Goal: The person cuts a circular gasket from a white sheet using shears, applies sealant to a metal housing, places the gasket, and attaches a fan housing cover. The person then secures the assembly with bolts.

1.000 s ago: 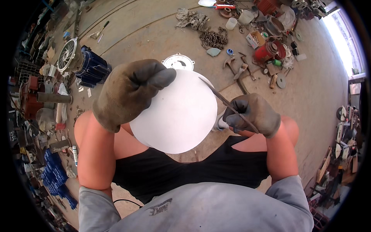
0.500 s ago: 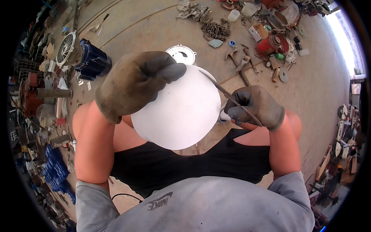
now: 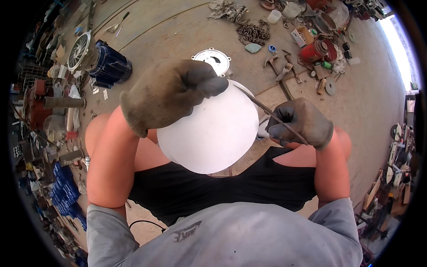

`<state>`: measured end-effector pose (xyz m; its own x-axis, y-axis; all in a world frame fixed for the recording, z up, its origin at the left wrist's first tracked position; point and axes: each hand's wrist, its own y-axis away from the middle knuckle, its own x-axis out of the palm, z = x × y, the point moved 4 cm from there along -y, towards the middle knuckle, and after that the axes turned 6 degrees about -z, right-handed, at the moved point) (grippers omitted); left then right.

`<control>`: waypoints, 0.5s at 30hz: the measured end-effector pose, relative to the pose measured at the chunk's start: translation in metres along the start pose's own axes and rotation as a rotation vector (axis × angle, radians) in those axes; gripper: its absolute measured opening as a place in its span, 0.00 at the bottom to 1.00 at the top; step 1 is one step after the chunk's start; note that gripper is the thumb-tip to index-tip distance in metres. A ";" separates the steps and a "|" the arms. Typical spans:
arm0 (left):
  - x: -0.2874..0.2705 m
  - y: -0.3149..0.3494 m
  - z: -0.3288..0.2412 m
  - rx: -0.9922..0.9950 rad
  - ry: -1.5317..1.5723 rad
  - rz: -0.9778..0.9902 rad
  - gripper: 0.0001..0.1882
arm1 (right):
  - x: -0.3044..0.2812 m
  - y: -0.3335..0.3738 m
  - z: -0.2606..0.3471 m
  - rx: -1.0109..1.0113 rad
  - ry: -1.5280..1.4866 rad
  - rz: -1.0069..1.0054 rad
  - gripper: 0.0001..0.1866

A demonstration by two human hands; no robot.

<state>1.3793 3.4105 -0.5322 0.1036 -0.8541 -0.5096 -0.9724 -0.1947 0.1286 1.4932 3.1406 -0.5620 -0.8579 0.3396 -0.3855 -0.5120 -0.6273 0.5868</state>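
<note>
A round white sheet (image 3: 209,131) is held up over my lap, its surface smooth and its outline slightly uneven. My left hand (image 3: 178,95), in a worn brown-grey work glove, pinches the sheet's upper left edge between thumb and fingers. In a similar glove, my right hand (image 3: 302,124) is closed on dark metal scissors (image 3: 253,100). One long blade lies over the sheet's upper right rim, its tip close to my left fingertips. The lower blade is mostly hidden by the sheet, and the handles are partly covered by my fingers.
Beyond the sheet, a white round metal cover (image 3: 213,60) lies on the floor. A blue motor housing (image 3: 110,65) stands at the left. Ahead right are a hammer (image 3: 272,64), a chain (image 3: 253,33) and a red jack-like body (image 3: 312,52). Assorted parts line both sides.
The sheet, both hands and the scissors have shifted slightly right in view, along with the floor objects. My left fingers sit nearer the scissors' tip. Both grips stay the same.
</note>
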 end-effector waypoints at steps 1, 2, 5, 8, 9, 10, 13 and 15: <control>0.000 0.000 0.000 0.022 -0.027 -0.004 0.11 | 0.001 -0.001 -0.003 -0.015 -0.026 -0.006 0.21; 0.002 -0.001 -0.004 0.022 -0.006 0.028 0.10 | 0.002 -0.001 -0.004 -0.029 -0.052 -0.011 0.21; 0.004 -0.002 -0.016 -0.011 0.032 0.104 0.10 | 0.003 -0.002 0.001 -0.033 -0.023 0.011 0.22; 0.002 -0.002 -0.016 -0.059 -0.002 0.129 0.09 | 0.001 -0.001 0.002 -0.002 0.074 0.033 0.22; 0.002 -0.003 -0.013 -0.049 -0.031 0.134 0.09 | 0.001 -0.001 0.003 0.006 0.077 0.026 0.22; 0.002 -0.003 -0.012 -0.039 -0.060 0.140 0.09 | 0.002 0.000 0.003 0.015 0.080 0.019 0.22; -0.003 -0.004 -0.014 -0.168 -0.073 0.215 0.11 | 0.000 0.002 0.003 0.012 0.026 0.004 0.21; -0.009 -0.001 -0.011 -0.196 0.020 0.272 0.15 | -0.007 0.005 0.004 0.013 -0.012 -0.027 0.19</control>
<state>1.3816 3.4134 -0.5187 -0.1485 -0.8966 -0.4172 -0.9064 -0.0453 0.4199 1.4964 3.1385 -0.5535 -0.8444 0.3645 -0.3926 -0.5351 -0.6086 0.5859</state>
